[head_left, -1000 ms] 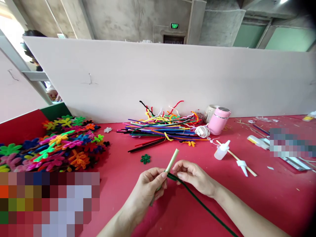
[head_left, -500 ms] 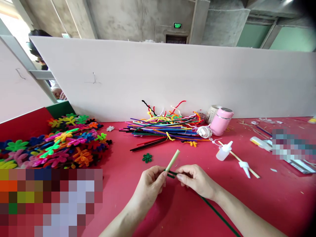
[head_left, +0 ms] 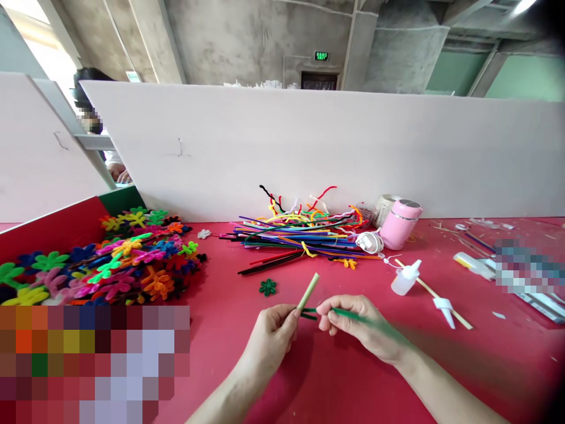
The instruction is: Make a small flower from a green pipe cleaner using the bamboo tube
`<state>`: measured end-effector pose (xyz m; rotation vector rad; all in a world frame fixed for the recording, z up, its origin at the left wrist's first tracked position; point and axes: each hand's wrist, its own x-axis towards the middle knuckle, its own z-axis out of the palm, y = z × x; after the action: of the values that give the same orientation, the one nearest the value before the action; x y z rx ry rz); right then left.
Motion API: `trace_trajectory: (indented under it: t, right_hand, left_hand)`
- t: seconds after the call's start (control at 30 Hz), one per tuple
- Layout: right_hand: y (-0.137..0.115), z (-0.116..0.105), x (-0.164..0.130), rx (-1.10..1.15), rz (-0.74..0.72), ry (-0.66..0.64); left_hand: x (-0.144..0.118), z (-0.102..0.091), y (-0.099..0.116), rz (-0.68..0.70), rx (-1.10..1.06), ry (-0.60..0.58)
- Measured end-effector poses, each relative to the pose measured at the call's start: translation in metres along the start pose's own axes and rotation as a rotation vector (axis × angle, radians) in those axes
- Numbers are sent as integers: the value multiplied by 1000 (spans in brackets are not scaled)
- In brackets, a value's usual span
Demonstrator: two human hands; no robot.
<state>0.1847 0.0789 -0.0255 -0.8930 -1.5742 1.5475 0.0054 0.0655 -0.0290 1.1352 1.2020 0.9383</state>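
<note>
My left hand pinches a pale wooden stick that points up and to the right. My right hand grips a dark green pipe cleaner close to the stick. The cleaner's end loops around the stick where both hands meet. Its free length runs across the back of my right hand, blurred by motion. Both hands hover just above the red table, in front of me.
A bundle of coloured pipe cleaners lies against the white partition. A heap of pipe-cleaner flowers lies at the left, one green flower alone. A pink jar, a glue bottle and skewers lie at the right. A person sits behind the partition.
The green pipe cleaner's free length swung up from the table to over my right hand. The loop at the stick tightened. The camera tilted slightly.
</note>
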Motion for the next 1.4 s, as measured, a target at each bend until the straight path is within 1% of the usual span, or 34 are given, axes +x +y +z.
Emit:
trace_trajectory:
  t: [0.1, 0.2, 0.33, 0.4, 0.5, 0.57, 0.63, 0.7, 0.77, 0.83, 0.9, 0.93, 1.0, 1.13, 1.2, 1.27, 1.33, 1.4]
  right_hand:
    - [-3, 3, 1, -231, -95, 64]
    - [-10, 7, 0, -432, -193, 110]
    - [-21, 14, -3, -533, -255, 62]
    - [-24, 17, -6, -553, -271, 70]
    - [-27, 19, -9, -603, -249, 91]
    - [-30, 18, -10, -637, -210, 66]
    - [-33, 16, -10, -635, -149, 15]
    - [-34, 11, -10, -555, -56, -54]
    - [-33, 5, -9, -390, 53, -135]
    - [-30, -1, -8, -148, 149, -200]
    - [-26, -3, -6, 125, 222, -200]
    - [-23, -3, -5, 235, 247, -178]
    - [-16, 0, -3, 376, 274, -122]
    - [-1, 10, 1, 470, 237, 7]
    - [5, 13, 2, 485, 207, 68]
    - [10, 13, 3, 474, 178, 119]
    - [12, 12, 4, 439, 150, 161]
    - [13, 11, 3, 383, 119, 193]
  left_hand:
    - [-1, -1, -2, 59, 149, 22]
    - [-3, -2, 0, 154, 309, 50]
    - [-9, -1, 2, 301, 544, 15]
    - [-13, 2, 3, 339, 707, -13]
    - [-19, 6, 4, 367, 971, -91]
    - [-22, 8, 5, 415, 1116, -157]
    - [-25, 11, 8, 479, 1204, -234]
    - [-29, 14, 13, 520, 1227, -332]
    - [-33, 16, 20, 536, 1186, -433]
    - [-37, 17, 27, 542, 1072, -529]
    - [-41, 17, 32, 508, 901, -587]
    - [-42, 17, 32, 473, 805, -586]
    - [-42, 16, 31, 379, 598, -523]
    - [-37, 15, 21, 165, 72, -331]
    - [-32, 16, 17, 86, -138, -232]
    - [-27, 17, 16, 39, -247, -120]
    - [-23, 17, 15, 8, -302, -22]
    - [-20, 17, 14, -12, -319, 33]
